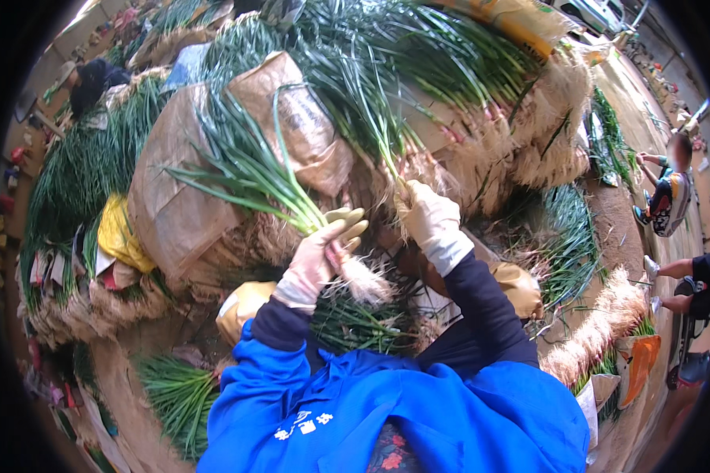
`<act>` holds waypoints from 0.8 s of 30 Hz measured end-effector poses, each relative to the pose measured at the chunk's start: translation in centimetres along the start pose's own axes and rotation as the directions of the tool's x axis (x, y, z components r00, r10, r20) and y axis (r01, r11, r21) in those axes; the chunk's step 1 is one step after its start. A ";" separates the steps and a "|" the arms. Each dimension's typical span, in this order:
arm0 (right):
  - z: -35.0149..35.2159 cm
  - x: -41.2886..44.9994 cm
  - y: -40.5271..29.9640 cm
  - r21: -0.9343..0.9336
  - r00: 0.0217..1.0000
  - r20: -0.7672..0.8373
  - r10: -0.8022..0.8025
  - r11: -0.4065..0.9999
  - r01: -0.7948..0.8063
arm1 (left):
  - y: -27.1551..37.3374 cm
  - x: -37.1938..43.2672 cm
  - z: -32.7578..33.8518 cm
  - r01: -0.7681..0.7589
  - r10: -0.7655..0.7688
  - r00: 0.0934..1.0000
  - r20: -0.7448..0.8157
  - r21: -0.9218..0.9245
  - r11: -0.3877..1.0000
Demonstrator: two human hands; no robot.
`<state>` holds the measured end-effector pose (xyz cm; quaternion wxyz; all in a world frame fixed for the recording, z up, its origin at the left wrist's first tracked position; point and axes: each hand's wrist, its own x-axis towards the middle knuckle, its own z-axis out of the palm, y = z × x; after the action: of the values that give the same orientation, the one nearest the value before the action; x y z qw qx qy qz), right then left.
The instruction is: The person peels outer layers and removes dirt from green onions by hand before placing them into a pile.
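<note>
My left hand point(321, 254), in a pale glove, grips a bunch of green onions point(296, 207) near its reddish stem ends. The leaves point up and left, and the stringy roots hang down to the right. My right hand point(429, 216), also gloved, is closed on the lower stem of a green onion point(384, 139) whose leaves lie against the big heap. That heap of green onions point(467, 59) stretches ahead, roots facing me. A brown sack point(296, 118) lies partly over it. More green onions point(361, 325) lie below my hands.
Sack-wrapped onion bundles point(94, 159) with a yellow bag point(121, 233) stand at left. A small bunch point(177, 396) lies on the ground at lower left. At right are a root-edged row point(603, 325), loose onions point(574, 242), a person point(671, 195) and another person's legs point(680, 284). Someone bends at upper left.
</note>
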<state>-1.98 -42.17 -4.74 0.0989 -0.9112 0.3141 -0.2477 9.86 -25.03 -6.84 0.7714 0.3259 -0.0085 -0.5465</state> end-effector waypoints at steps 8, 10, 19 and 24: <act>0.5 -7.4 -0.6 0.560 0.675 0.540 -0.503 0.813 0.159 | -2.5 -0.2 -2.5 0.068 -0.073 0.982 -0.173 -0.034 0.997; 2.3 -6.4 2.6 0.746 0.710 0.557 -0.431 0.636 -0.200 | -2.2 -0.7 -1.8 0.130 -0.148 0.967 -0.208 -0.097 0.987; 3.3 0.1 -3.0 0.679 0.674 0.733 -0.092 0.151 -0.719 | -2.3 -2.0 -1.5 0.262 -0.252 0.965 0.077 -0.162 0.951; 6.9 -1.9 -5.1 0.683 0.725 0.675 -0.139 -0.255 -0.685 | -3.1 -2.4 -1.2 0.289 -0.152 0.909 0.388 -0.325 0.901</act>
<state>2.88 -36.84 -9.70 0.8868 -0.4118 0.1860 -0.0969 6.74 -23.02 -8.53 0.7370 0.0679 -0.0047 -0.6725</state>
